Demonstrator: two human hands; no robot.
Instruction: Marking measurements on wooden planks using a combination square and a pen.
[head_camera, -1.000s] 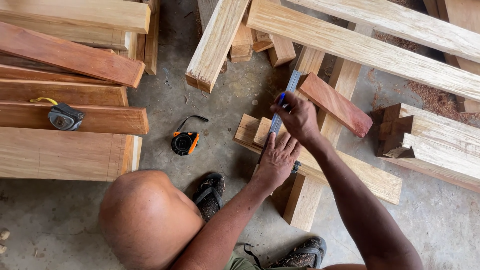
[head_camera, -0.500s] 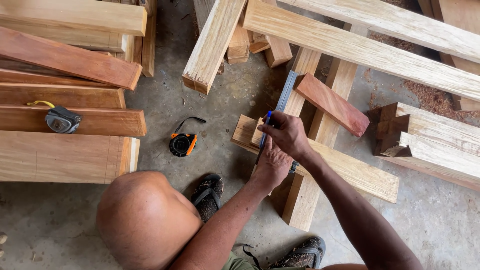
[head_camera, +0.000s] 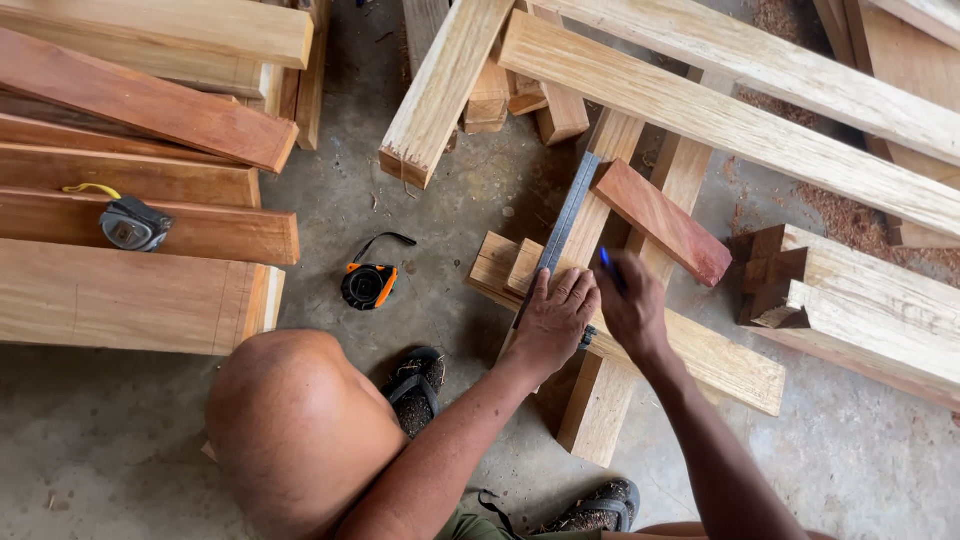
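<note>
My left hand (head_camera: 552, 318) lies flat on a metal square ruler (head_camera: 562, 225), pressing it onto a pale wood beam (head_camera: 600, 400) that crosses another pale plank (head_camera: 725, 360). My right hand (head_camera: 630, 305) is just to the right of it, fingers closed on a blue pen (head_camera: 607, 262) whose tip points up and away over the plank. A short reddish wood block (head_camera: 660, 220) lies on the beams just beyond my right hand.
An orange and black tape measure (head_camera: 369, 285) lies on the concrete floor. A grey tape measure (head_camera: 132, 224) sits on stacked reddish planks (head_camera: 150, 200) at left. Long pale beams (head_camera: 730, 110) cross above; notched beams (head_camera: 860, 300) lie right. My knee (head_camera: 295, 425) and sandalled feet (head_camera: 418, 385) are below.
My right hand with the pen has moved from the left side of the ruler, over my left hand, down to its right side. The left hand stays pressed on the ruler.
</note>
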